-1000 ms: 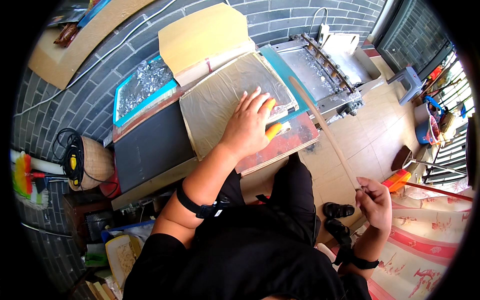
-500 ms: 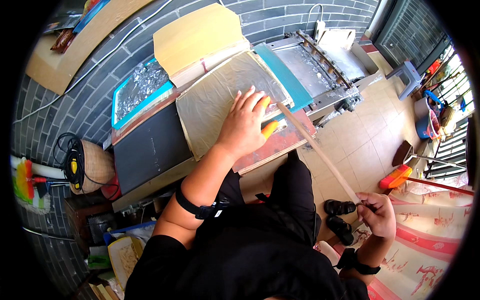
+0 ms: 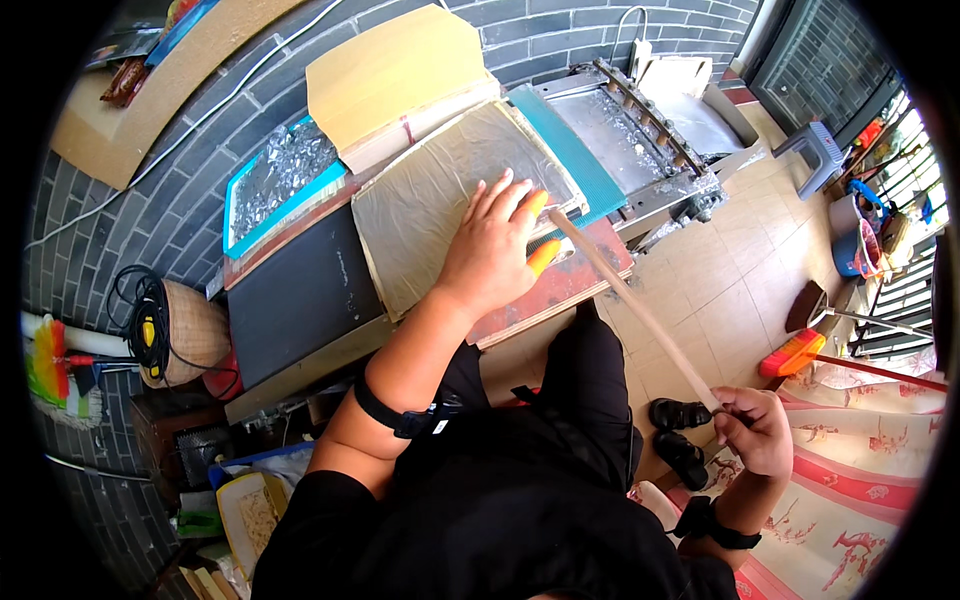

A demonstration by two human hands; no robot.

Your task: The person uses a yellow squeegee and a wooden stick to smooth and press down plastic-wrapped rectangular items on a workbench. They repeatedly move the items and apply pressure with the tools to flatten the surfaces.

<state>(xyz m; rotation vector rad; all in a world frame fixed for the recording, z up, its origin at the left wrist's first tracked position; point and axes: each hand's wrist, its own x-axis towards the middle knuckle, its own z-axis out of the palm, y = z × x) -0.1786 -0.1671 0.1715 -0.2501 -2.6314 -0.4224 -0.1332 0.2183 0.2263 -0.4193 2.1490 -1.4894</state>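
Observation:
My left hand (image 3: 490, 250) lies flat with fingers spread on a tan sheet (image 3: 430, 200) that tops a stack on the red-brown work board (image 3: 560, 285). Two orange finger covers (image 3: 540, 255) show at that hand's right side. My right hand (image 3: 750, 430) is low at the right, closed around the near end of a long thin wooden stick (image 3: 640, 315). The stick's far end reaches up to the sheet's right edge, just beside my left fingertips.
A cardboard-coloured block (image 3: 395, 75) lies behind the sheet, a teal tray of silver scraps (image 3: 275, 180) to its left, a black slab (image 3: 300, 290) in front of that. A metal roller machine (image 3: 640, 130) stands at the right. Black sandals (image 3: 680, 415) and an orange brush (image 3: 790, 352) lie on the tiled floor.
My right hand has drawn the stick's near end lower and toward me, so the stick slants more steeply. My left hand stays pressed on the sheet.

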